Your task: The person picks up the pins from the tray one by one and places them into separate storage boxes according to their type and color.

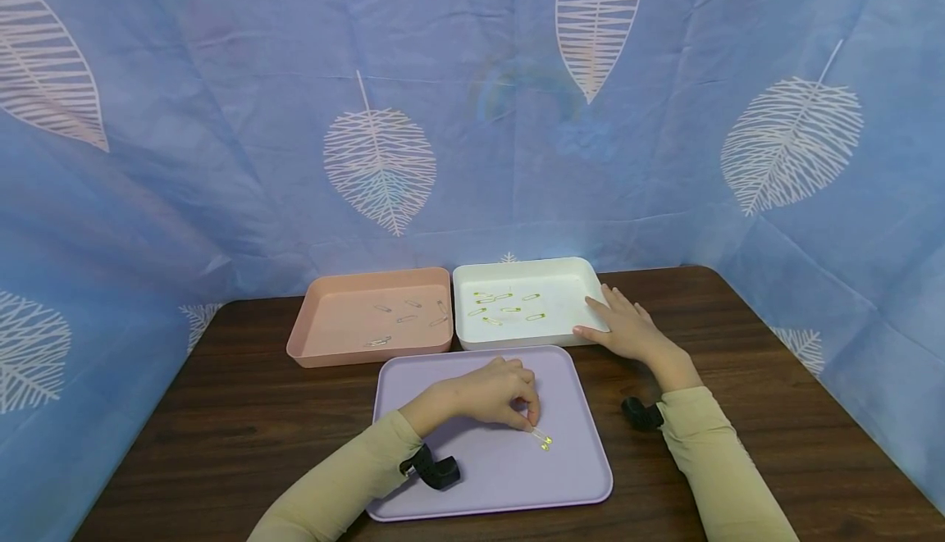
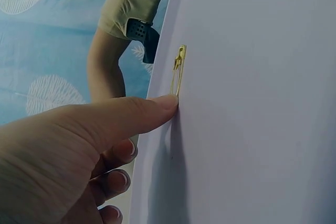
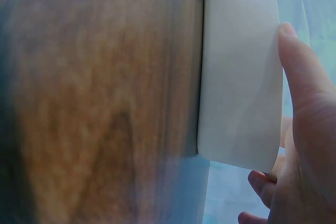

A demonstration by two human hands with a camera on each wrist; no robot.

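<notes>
My left hand (image 1: 496,393) is over the lavender tray (image 1: 487,476), its thumb and forefinger pinching gold safety pins (image 2: 179,69) by one end. Two yellow heads stick out past the fingertips, close over the tray floor. At the near right corner of the white tray (image 1: 472,339) is my right hand (image 1: 627,325), fingers spread and resting on the rim. In the right wrist view the thumb (image 3: 300,59) lies along the tray's upper edge, with other fingertips beside its end wall. Several gold safety pins (image 1: 510,309) lie scattered inside the white tray.
Left of the white tray stands a pink tray (image 1: 313,337) with several silver safety pins (image 1: 406,319) in it. All three trays sit close together on a dark wooden table (image 1: 221,427). A blue cloth (image 1: 472,165) with white leaf prints hangs behind and at both sides.
</notes>
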